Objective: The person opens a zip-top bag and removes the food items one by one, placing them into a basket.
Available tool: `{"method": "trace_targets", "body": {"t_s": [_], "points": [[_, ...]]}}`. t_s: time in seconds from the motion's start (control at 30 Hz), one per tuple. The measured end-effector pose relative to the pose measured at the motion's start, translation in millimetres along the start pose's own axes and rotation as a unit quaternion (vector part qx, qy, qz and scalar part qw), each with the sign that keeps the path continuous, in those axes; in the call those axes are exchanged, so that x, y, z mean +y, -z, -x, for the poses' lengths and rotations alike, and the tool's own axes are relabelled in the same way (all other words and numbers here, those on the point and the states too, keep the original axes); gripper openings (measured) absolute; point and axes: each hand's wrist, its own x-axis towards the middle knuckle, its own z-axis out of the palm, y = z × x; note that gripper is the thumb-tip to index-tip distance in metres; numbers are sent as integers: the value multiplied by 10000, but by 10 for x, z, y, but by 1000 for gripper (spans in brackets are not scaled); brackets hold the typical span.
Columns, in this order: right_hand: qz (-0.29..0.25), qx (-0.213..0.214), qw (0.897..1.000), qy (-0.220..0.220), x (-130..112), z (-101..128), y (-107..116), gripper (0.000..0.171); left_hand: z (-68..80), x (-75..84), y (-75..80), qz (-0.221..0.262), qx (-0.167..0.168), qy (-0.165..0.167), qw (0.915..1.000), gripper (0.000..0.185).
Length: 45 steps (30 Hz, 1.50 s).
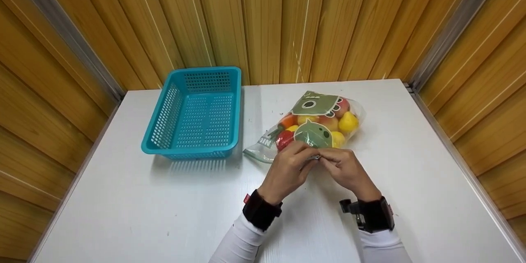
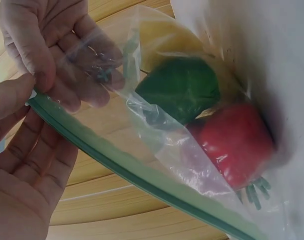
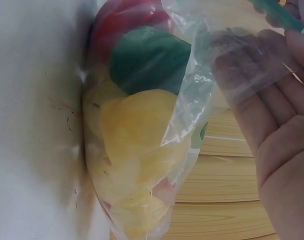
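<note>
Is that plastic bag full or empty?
Fairly full: the yellow fruit, a red item and more show through the clear bag.

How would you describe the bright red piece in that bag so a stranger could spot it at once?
On the white table, right of the turquoise basket, lies a clear bag printed with green cartoon shapes. Inside it, look just beyond the left hand, towards the bag's basket side. The red piece is rounded and bright, unlike the orange piece and yellow piece beside it.
</note>
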Motion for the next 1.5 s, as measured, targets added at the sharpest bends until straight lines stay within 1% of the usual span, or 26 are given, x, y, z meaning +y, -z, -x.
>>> {"method": "trace_targets", "body": {"t_s": [0.2, 0.4, 0.67, 0.9, 1.2, 1.5], "points": [[-27, -84, 9999, -96, -25, -1, -10, 26, -7, -21, -18, -77, 207, -147, 9996, 9], [74, -18, 10000, 51, -23, -7, -27, 26, -8, -23, 4, 115, 128, -13, 9999, 7], [69, -7, 10000, -10, 0, 0, -30, 29, -7, -13, 23, 125, 30, 221, 9997, 9], [29, -10, 10000, 26, -4, -7, -37, 29, -2, -14, 29, 101, 16, 273, 9996, 8], [85, 218, 9991, 346, 15, -13, -69, 26, 0, -19, 24, 83, 62, 300, 9995, 8], [100, 261, 9991, 321, 4, -14, -76, 25, 10, -23, 26, 18, 34, 425, 9991, 10]]}}
